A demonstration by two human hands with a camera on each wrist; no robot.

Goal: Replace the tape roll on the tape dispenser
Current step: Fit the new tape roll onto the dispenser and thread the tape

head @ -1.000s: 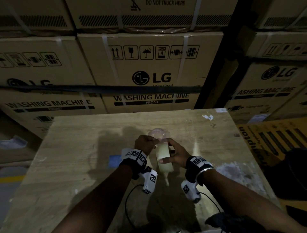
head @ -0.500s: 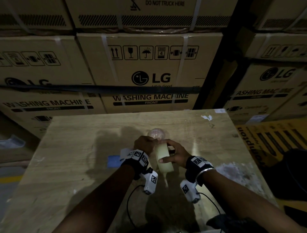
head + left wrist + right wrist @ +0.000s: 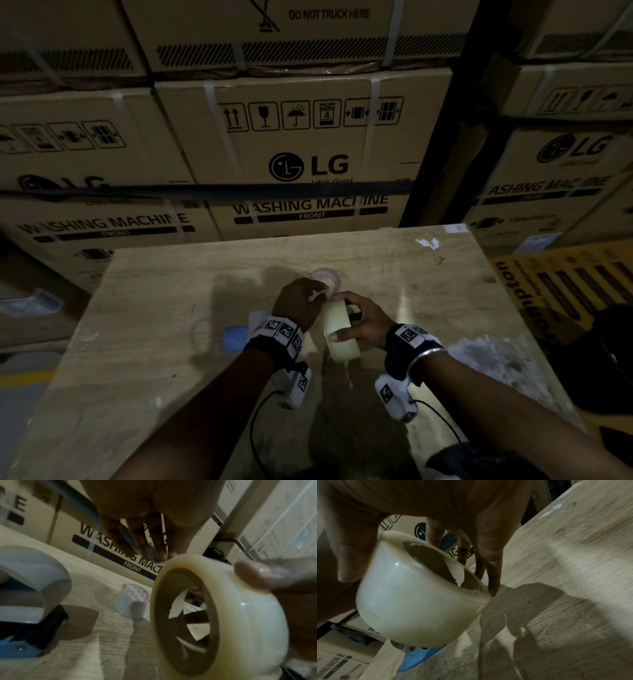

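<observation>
My right hand (image 3: 339, 317) grips a pale clear tape roll (image 3: 337, 342) just above the wooden table (image 3: 171, 342), thumb on the near side and fingers over the far rim. In the right wrist view the tape roll (image 3: 412, 601) fills the hand (image 3: 418, 585). The fingertips of my left hand (image 3: 317, 295) touch the roll's top edge; in the left wrist view its fingers (image 3: 150, 545) point straight down at the roll's (image 3: 240, 615) rim. The blue and grey tape dispenser (image 3: 25, 601) lies on the table to the left, mostly hidden under my left wrist in the head view.
A second, smaller tape roll (image 3: 133, 601) with red print on its core stands on the table just beyond my hands (image 3: 327, 275). Stacked cardboard boxes (image 3: 308, 164) wall off the far side. Wrist-camera cables (image 3: 253, 428) trail over the near table edge.
The right hand's fingers have shifted slightly over the roll's far rim. Both hands stay at the roll in the same spot.
</observation>
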